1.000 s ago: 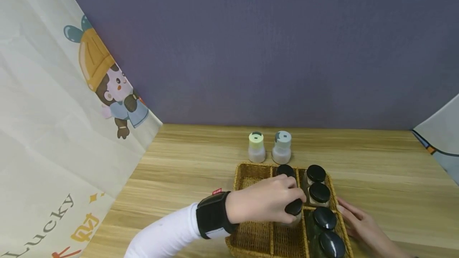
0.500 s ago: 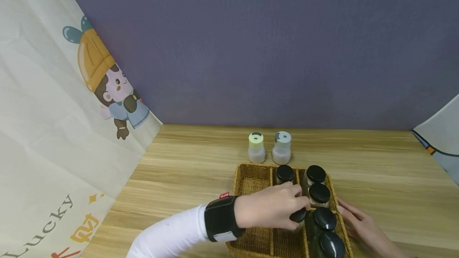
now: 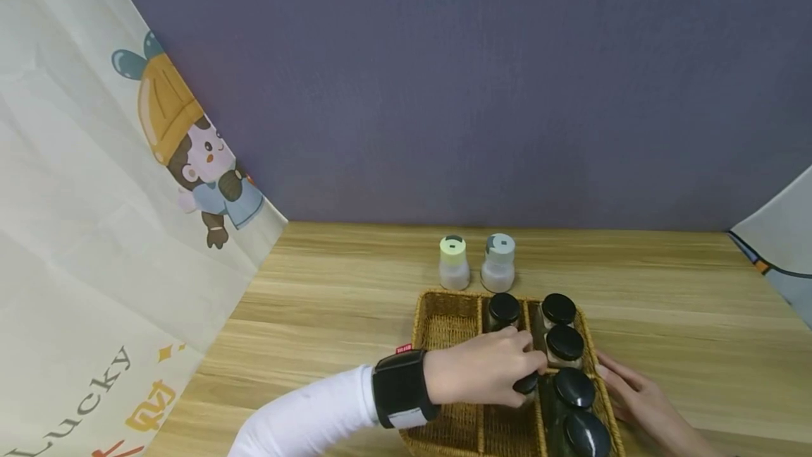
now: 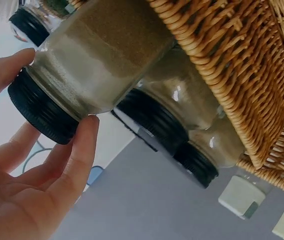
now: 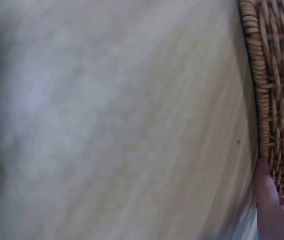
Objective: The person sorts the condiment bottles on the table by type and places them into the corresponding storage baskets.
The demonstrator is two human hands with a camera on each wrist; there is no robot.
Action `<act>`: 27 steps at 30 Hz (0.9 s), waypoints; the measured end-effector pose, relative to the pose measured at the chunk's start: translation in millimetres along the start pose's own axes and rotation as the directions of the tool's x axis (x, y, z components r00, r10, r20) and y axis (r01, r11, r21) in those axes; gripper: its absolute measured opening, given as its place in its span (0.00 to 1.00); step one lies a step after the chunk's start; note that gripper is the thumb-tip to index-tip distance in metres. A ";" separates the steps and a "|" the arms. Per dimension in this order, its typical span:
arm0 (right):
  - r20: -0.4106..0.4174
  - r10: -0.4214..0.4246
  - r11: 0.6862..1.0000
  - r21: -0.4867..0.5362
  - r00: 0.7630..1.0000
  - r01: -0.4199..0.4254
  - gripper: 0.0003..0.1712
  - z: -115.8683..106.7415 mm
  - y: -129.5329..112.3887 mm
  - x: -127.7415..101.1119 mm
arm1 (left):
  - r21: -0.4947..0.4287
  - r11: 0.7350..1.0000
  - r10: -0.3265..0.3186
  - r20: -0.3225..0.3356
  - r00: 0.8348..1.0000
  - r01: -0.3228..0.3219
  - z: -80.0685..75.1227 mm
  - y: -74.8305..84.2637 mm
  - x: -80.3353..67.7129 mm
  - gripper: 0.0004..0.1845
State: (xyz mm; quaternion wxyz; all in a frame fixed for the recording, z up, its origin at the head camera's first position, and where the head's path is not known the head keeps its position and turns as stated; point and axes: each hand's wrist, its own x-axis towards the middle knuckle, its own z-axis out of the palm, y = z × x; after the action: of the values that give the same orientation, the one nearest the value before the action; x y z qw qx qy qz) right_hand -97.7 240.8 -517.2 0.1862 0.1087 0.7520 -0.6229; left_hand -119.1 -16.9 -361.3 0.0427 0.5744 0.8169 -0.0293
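My left hand (image 3: 485,370) pinches the black lid (image 4: 42,111) of a glass jar (image 4: 99,55), fingers and thumb spread round its edge. The jar holds a brownish powder, and it is over the middle column of a woven basket (image 3: 444,293). In the head view the hand hides most of this jar, leaving part of its lid in sight. Another black-lidded jar (image 3: 504,309) stands behind it in the same column. At the basket's right side, my right hand (image 3: 641,397) touches the outer wall with extended fingers; its thumb lies near the rim.
Several black-lidded jars, among them a rear jar (image 3: 559,309) and a front jar (image 3: 587,433), fill the basket's right column. Two shakers stand behind the basket, one with a yellow top (image 3: 453,251), the other with a pale blue-grey top (image 3: 500,249). A dark wall panel (image 3: 482,90) borders the wooden table (image 3: 330,273).
The left hand has moved a little right and toward the front with the jar, sinking lower into the basket. The rear middle jar's lid shows more fully. The right hand stays put.
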 end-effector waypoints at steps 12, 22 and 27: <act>-0.004 -0.001 1.000 -0.007 1.000 0.001 0.42 0.3 1.2 0.3 | -0.022 1.000 -0.018 0.064 0.998 0.020 11.6 -3.3 4.8 0.19; -0.006 -0.011 0.999 0.031 1.000 0.011 0.39 1.4 1.0 -0.3 | -0.023 0.999 -0.019 0.120 0.993 0.022 17.8 -2.4 8.4 0.19; -0.005 -0.007 0.999 0.042 1.000 0.007 0.38 1.1 0.2 -0.1 | -0.017 1.000 -0.015 0.145 0.989 0.017 19.6 -2.2 8.9 0.20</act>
State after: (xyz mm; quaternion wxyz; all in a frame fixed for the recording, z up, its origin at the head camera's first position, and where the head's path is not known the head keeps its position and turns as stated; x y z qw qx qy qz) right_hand -97.4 239.7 -517.5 0.1799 0.1113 0.7394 -0.6391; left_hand -123.4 -11.2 -381.7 0.1067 0.5638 0.8165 -0.0640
